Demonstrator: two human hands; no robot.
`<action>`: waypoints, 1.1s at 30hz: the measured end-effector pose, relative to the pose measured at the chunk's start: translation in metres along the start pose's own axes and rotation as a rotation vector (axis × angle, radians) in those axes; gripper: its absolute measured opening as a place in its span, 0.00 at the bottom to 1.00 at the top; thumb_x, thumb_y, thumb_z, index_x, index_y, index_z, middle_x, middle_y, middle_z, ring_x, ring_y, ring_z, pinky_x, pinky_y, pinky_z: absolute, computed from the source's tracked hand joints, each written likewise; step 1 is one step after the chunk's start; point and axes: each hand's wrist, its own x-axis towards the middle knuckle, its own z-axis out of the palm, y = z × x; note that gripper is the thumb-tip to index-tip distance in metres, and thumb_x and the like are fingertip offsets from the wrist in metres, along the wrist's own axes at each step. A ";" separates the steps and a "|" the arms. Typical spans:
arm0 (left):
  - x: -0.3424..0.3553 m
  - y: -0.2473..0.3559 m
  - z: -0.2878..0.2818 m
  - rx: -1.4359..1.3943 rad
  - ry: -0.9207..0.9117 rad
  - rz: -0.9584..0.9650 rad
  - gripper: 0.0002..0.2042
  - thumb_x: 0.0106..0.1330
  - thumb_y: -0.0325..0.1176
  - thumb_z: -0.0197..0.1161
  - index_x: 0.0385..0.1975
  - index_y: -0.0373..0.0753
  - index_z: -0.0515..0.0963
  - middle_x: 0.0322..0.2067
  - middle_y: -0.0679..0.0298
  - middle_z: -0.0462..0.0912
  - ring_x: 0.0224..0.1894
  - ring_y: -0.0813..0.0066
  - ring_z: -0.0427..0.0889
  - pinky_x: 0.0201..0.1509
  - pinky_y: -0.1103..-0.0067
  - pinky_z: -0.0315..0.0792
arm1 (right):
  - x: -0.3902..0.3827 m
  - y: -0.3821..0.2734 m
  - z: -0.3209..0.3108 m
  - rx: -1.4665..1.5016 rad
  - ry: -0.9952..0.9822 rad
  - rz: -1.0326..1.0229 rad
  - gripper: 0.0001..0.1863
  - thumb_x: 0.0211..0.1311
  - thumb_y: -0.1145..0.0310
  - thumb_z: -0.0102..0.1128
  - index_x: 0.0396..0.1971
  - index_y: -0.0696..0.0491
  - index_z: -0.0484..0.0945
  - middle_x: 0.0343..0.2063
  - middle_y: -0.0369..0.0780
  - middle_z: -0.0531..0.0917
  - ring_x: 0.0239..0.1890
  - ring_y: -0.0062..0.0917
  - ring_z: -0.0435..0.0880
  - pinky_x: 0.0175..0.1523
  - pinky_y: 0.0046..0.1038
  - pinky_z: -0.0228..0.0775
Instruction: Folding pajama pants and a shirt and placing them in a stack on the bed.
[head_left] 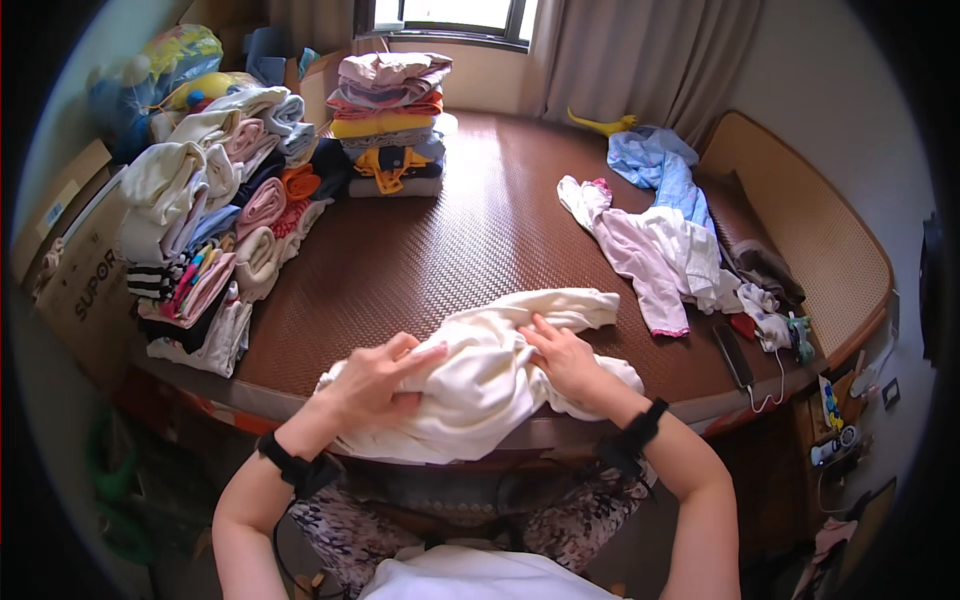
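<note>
A crumpled cream long-sleeved top [480, 375] lies at the near edge of the bed, one sleeve stretched out to the far right and its lower part hanging slightly over the edge. Above its left side is my left hand [375, 380], fingers apart and a little blurred; whether it touches the cloth is hard to tell. My right hand [568, 360] rests on the top's right part, fingers stretched out over the folds. Neither hand grips the fabric. Dark straps circle both my wrists.
Folded clothes [215, 220] are piled at the left, beside cardboard boxes [85, 285]. A neat clothes stack [390, 130] stands at the back. Loose garments [650, 240] lie on the right, near a yellow toy [605, 124] and a cabled phone [733, 355]. Brown matting [490, 220] covers the bed.
</note>
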 end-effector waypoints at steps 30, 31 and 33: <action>-0.055 -0.026 -0.038 -0.923 0.199 -0.772 0.26 0.66 0.37 0.64 0.60 0.30 0.68 0.50 0.63 0.78 0.48 0.80 0.77 0.55 0.83 0.69 | 0.007 -0.074 -0.068 0.400 0.082 -0.213 0.27 0.57 0.67 0.66 0.57 0.52 0.72 0.49 0.46 0.75 0.55 0.42 0.73 0.63 0.40 0.62; -0.058 -0.030 -0.034 -1.017 0.238 -0.775 0.26 0.65 0.36 0.65 0.60 0.30 0.67 0.51 0.62 0.77 0.50 0.78 0.76 0.56 0.81 0.69 | 0.019 -0.097 -0.061 0.422 0.116 -0.229 0.24 0.57 0.68 0.66 0.55 0.53 0.73 0.48 0.46 0.75 0.53 0.41 0.73 0.60 0.40 0.64; -0.054 -0.025 -0.030 -1.236 0.356 -0.739 0.25 0.66 0.34 0.61 0.60 0.30 0.67 0.53 0.59 0.76 0.55 0.73 0.75 0.60 0.76 0.69 | 0.035 -0.121 -0.037 0.397 0.181 -0.257 0.19 0.55 0.71 0.65 0.49 0.53 0.76 0.43 0.45 0.75 0.48 0.39 0.74 0.53 0.39 0.66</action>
